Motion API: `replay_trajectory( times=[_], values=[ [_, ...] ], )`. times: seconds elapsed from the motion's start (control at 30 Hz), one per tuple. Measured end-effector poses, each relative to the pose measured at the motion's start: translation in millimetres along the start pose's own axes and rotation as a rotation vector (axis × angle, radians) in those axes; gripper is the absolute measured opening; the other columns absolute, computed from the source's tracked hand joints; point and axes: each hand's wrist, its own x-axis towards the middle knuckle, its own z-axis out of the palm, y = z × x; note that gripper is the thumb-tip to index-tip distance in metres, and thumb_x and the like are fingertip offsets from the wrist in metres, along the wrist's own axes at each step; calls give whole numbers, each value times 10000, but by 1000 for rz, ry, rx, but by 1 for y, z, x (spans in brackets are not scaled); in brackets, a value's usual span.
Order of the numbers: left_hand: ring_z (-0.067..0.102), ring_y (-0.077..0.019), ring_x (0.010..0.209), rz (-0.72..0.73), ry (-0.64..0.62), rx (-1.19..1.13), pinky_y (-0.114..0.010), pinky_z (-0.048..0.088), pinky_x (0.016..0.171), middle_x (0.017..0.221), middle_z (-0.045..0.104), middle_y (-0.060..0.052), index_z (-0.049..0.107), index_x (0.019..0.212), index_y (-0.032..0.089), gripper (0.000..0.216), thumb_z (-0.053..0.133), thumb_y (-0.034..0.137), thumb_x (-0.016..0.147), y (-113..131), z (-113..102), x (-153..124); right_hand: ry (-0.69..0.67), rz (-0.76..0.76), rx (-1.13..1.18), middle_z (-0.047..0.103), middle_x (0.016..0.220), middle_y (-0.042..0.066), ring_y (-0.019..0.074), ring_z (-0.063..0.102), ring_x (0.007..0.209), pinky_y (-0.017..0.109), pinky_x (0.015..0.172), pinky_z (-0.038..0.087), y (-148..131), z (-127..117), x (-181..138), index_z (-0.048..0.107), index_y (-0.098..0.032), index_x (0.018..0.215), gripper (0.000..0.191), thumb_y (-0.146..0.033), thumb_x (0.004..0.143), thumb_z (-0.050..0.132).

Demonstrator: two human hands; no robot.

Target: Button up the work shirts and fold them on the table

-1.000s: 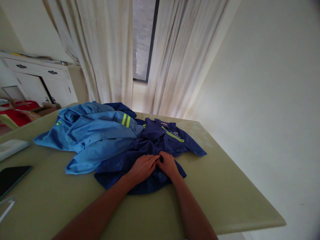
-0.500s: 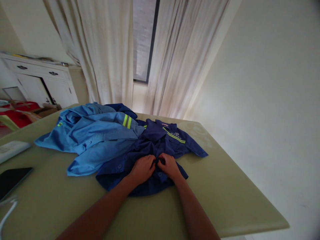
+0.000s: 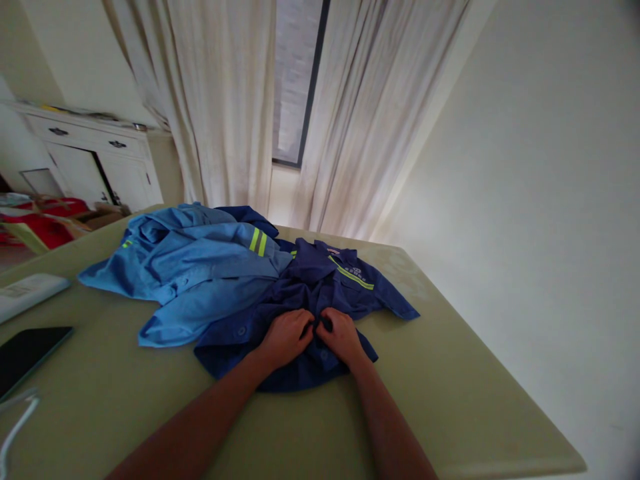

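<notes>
A dark blue work jacket (image 3: pixel 320 280) with a yellow-green reflective stripe lies spread on the table, its collar at the far end. Close together on its front, my left hand (image 3: pixel 289 337) and my right hand (image 3: pixel 341 335) both pinch the fabric along the front opening. My fingertips hide the exact spot being gripped. Buttons show on the cloth to either side of my hands. Left of the dark jacket, partly against it, lies a crumpled light blue work jacket (image 3: pixel 200 253) with a reflective band on its sleeve.
The greenish table (image 3: pixel 480 400) has its right edge beside a white wall. On its left side are a white box-shaped device (image 3: pixel 33 295), a black phone (image 3: pixel 30 357) and a white cable (image 3: pixel 19 430). Behind stand curtains (image 3: pixel 225 100) and a white cabinet (image 3: pixel 100 160).
The view has shifted slightly, so the scene sits a little further right. Both hands stay pinched on the dark blue jacket, with barely any movement.
</notes>
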Motion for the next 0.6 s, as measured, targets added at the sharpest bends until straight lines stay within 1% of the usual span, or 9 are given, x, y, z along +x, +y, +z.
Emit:
replay_trajectory(
  times=[0.13,0.27,0.37,0.47,0.6],
  values=[
    [659,-211,996,14,7,29,-338,502,912,1051,694,-65,634,1083,217,196,486,179,960,-4,-2,1,4,10,99,619,696,-25,130,533,648,221,635,352,-4,-3,0,630,-196,754,30,-187,775,611],
    [664,-214,973,-69,-26,45,-330,507,878,1010,687,-67,638,1066,213,194,473,180,970,-9,-1,3,-3,17,147,642,708,-20,131,547,650,222,636,358,-11,-3,-1,661,-193,777,51,-197,793,612],
    [662,-224,966,-84,-61,68,-334,505,859,993,681,-75,638,1031,198,191,463,156,965,-11,1,2,-24,-4,146,660,733,-13,133,549,655,225,646,361,-14,0,-2,671,-195,791,64,-193,808,609],
    [657,-213,965,-63,-73,15,-325,501,860,991,677,-72,632,1025,191,215,434,132,966,-14,3,2,-51,-21,180,674,753,-8,134,561,665,222,636,369,-13,1,-2,684,-193,822,95,-205,845,593],
    [657,-196,964,-42,-79,-83,-318,504,876,993,681,-70,634,1010,194,239,417,111,956,-17,4,2,-63,-11,214,683,744,-13,137,580,676,219,638,390,-10,2,-2,707,-192,852,111,-210,858,598]
  ],
)
